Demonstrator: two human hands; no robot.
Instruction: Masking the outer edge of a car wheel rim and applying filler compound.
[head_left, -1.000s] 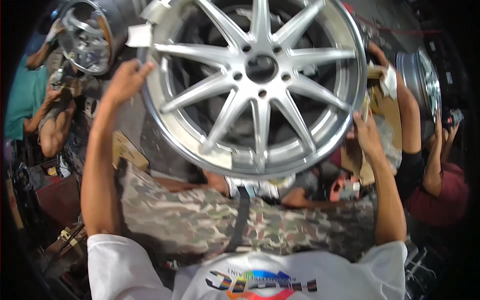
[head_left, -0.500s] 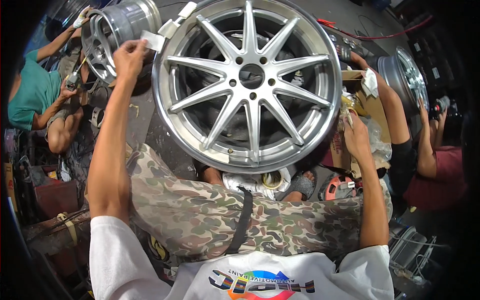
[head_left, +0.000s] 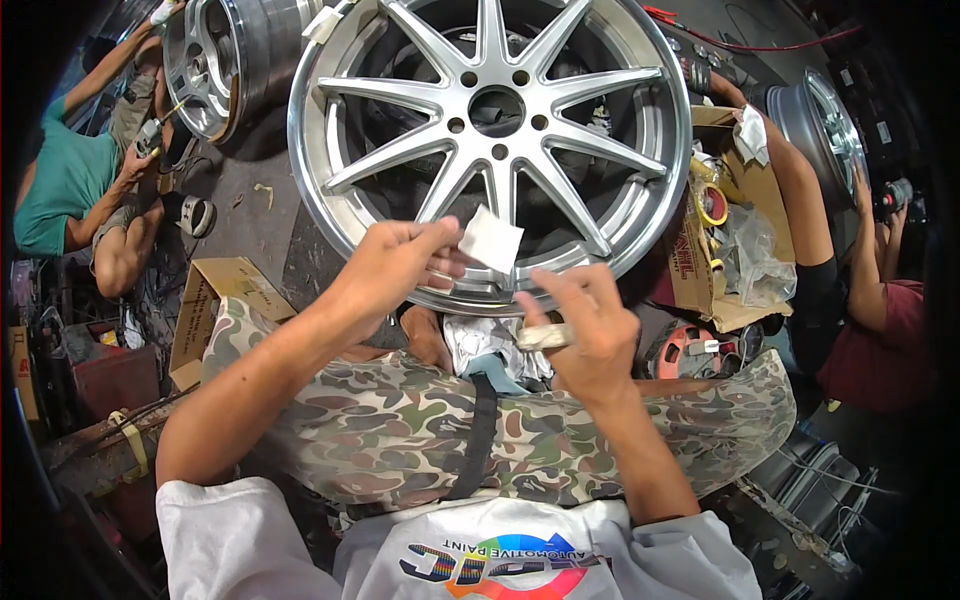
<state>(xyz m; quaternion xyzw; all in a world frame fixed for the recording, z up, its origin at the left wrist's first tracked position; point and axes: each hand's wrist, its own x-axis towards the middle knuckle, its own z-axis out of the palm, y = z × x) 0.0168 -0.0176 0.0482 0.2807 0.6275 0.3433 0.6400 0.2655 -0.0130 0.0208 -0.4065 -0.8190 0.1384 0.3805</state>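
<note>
In front of me lies a silver multi-spoke wheel rim (head_left: 497, 118) with a polished lip. My left hand (head_left: 410, 260) is over its near edge, pinching a whitish square of masking tape (head_left: 491, 240) between thumb and fingers. Close by on the right, my right hand (head_left: 595, 335) has its index finger stretched toward that square. What looks like a cream roll of masking tape (head_left: 545, 338) is held in the right hand's lower fingers. Another pale tape strip (head_left: 322, 22) sticks to the rim's upper left edge.
At right stands an open cardboard box (head_left: 690, 255) with tape rolls and plastic. A person in green (head_left: 70, 195) works on another wheel (head_left: 215, 65) at left. Someone in dark red (head_left: 880, 345) holds a tool at a wheel (head_left: 825, 125). White cloth (head_left: 490, 340) lies below the rim.
My left hand has come from the rim's upper left to its near edge with the tape square. My right hand has moved in from the right side. The view has shifted slightly.
</note>
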